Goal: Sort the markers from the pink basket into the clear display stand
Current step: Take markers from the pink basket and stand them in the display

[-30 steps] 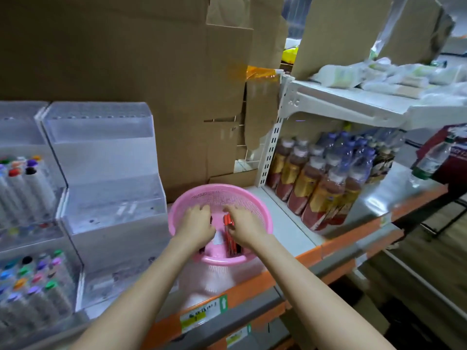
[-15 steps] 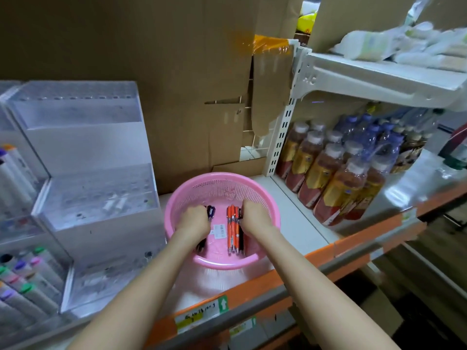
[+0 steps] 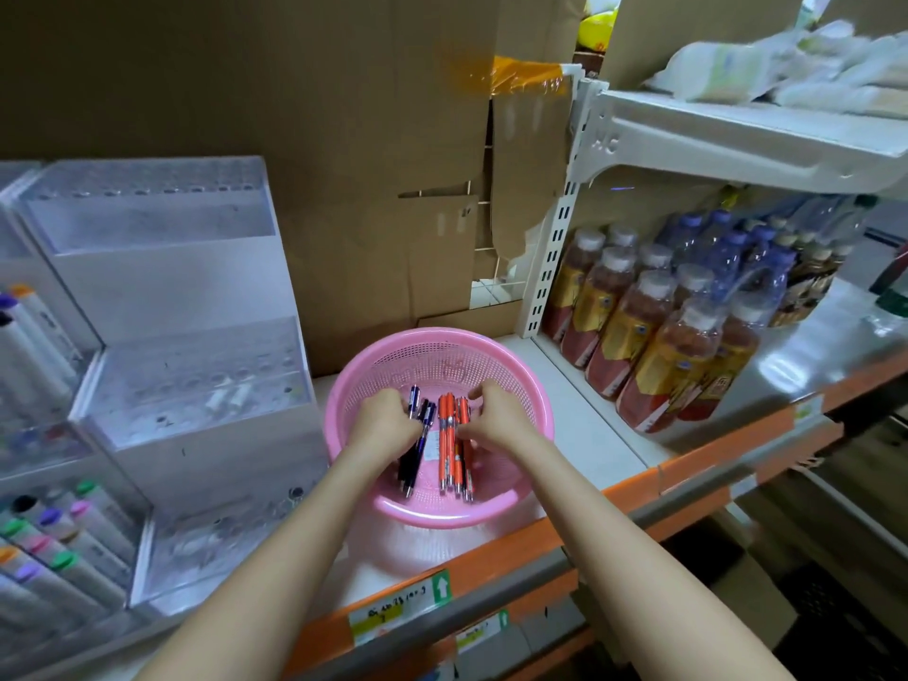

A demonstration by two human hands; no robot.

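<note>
My left grip [image 3: 388, 420] sits low inside the pink basket [image 3: 444, 517], fingers curled round a few dark blue markers [image 3: 415, 457] whose tips point back toward me. My right grip [image 3: 494, 415] is just beside it, fingers bent over the top ends of a bunch of orange markers [image 3: 449, 447] that lie side by side on the basket floor. The two bunches are near each other but apart.

The basket rests on the white shelf [image 3: 589, 435], close to its orange front edge. Just left of it stands the clear display stand [image 3: 162, 297], stepped in tiers, its rows of holes mostly unfilled. Further left, a second stand [image 3: 73, 548] carries capped markers in many colours. To the right are bottled drinks [image 3: 658, 346], and brown cardboard [image 3: 344, 140] covers the back.
</note>
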